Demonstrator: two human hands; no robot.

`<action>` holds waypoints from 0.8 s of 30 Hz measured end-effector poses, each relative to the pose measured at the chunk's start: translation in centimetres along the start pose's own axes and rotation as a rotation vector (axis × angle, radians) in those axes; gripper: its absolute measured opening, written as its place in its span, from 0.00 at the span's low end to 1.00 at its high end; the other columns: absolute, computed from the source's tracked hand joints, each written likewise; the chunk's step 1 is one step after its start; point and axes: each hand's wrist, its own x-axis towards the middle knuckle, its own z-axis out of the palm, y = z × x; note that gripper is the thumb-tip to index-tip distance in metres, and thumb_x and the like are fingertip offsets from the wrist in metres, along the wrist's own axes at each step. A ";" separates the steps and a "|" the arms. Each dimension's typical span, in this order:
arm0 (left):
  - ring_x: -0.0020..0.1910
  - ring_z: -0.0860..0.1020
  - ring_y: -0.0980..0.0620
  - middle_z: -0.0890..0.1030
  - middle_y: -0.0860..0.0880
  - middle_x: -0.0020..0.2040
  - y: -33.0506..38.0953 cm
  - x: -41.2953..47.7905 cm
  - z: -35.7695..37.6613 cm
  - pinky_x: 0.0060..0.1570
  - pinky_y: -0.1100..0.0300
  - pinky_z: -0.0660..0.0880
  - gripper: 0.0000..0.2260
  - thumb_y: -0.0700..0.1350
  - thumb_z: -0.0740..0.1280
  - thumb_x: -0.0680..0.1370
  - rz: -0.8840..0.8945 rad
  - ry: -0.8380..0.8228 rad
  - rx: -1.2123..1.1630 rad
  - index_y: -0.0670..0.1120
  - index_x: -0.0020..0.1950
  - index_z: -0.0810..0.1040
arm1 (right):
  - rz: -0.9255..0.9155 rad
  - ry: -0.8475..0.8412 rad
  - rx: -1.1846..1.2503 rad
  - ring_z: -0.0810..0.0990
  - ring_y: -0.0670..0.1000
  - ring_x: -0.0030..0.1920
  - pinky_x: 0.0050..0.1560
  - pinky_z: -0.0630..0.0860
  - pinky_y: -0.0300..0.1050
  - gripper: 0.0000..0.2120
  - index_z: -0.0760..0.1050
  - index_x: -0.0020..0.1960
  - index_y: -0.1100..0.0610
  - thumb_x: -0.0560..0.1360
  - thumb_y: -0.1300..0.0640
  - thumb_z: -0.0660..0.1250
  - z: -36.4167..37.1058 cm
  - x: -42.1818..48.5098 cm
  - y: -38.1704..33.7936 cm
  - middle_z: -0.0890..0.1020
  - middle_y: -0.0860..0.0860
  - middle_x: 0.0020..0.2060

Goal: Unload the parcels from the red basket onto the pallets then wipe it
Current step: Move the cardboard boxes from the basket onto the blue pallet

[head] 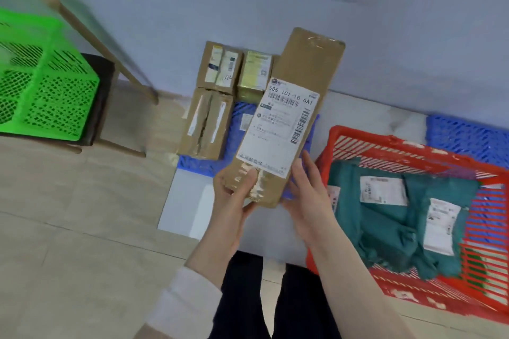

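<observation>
The left hand [234, 190] clamped fingers on the cardboard parcel [303, 77]; right hand [308, 195] touched its edge, fingers straight; teal bags [385, 231] lay in the red basket [358, 136], boxes [206, 126] on the blue pallet [198, 164]

1 head cam, wide-angle, aimed fwd/down, close over parcel [289, 118]

red basket [355, 133], teal parcels [385, 228], blue pallets [468, 135]

Bright even light, soft shadows; tape glare on parcel [289, 118]; blur + warp at edges
</observation>
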 end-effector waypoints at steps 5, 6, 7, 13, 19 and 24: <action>0.55 0.78 0.52 0.77 0.46 0.59 0.2 2.4 -4.5 0.61 0.54 0.73 0.26 0.47 0.74 0.69 -0.092 0.008 0.143 0.51 0.61 0.64 | 0.040 0.000 -0.089 0.77 0.50 0.61 0.52 0.79 0.49 0.38 0.63 0.70 0.48 0.64 0.50 0.76 2.4 1.6 2.9 0.77 0.50 0.63; 0.58 0.77 0.51 0.75 0.45 0.62 0.3 3.2 -5.3 0.61 0.55 0.72 0.29 0.51 0.76 0.65 -0.092 -0.002 0.191 0.52 0.60 0.65 | 0.059 0.001 -0.092 0.78 0.50 0.60 0.52 0.79 0.49 0.36 0.63 0.70 0.49 0.65 0.52 0.74 2.4 2.2 3.4 0.77 0.51 0.62; 0.61 0.75 0.50 0.73 0.45 0.64 0.3 4.0 -6.0 0.62 0.54 0.72 0.32 0.55 0.75 0.62 -0.094 -0.006 0.225 0.53 0.61 0.65 | 0.083 -0.003 -0.098 0.78 0.50 0.60 0.53 0.79 0.50 0.35 0.63 0.70 0.49 0.66 0.53 0.72 2.5 2.9 3.8 0.77 0.51 0.63; 0.56 0.78 0.52 0.77 0.47 0.59 -1.6 10.3 -9.3 0.54 0.61 0.75 0.18 0.47 0.67 0.75 -0.113 0.015 0.314 0.53 0.63 0.69 | 0.207 0.009 -0.160 0.78 0.52 0.60 0.56 0.78 0.54 0.30 0.63 0.71 0.50 0.72 0.55 0.69 2.2 9.4 8.5 0.76 0.52 0.64; 0.56 0.78 0.51 0.80 0.48 0.57 -6.1 16.4 -11.2 0.55 0.58 0.76 0.17 0.44 0.70 0.73 -0.107 0.170 0.316 0.49 0.61 0.74 | 0.256 0.032 -0.198 0.74 0.50 0.64 0.65 0.71 0.56 0.35 0.63 0.72 0.48 0.67 0.47 0.71 1.4 15.7 13.9 0.75 0.49 0.65; 0.54 0.79 0.48 0.81 0.47 0.51 -8.2 19.6 -11.8 0.55 0.56 0.76 0.16 0.44 0.74 0.69 -0.065 0.354 0.278 0.43 0.54 0.76 | 0.218 0.031 -0.283 0.71 0.47 0.67 0.68 0.68 0.55 0.33 0.60 0.73 0.48 0.71 0.50 0.69 1.3 18.9 15.5 0.72 0.46 0.67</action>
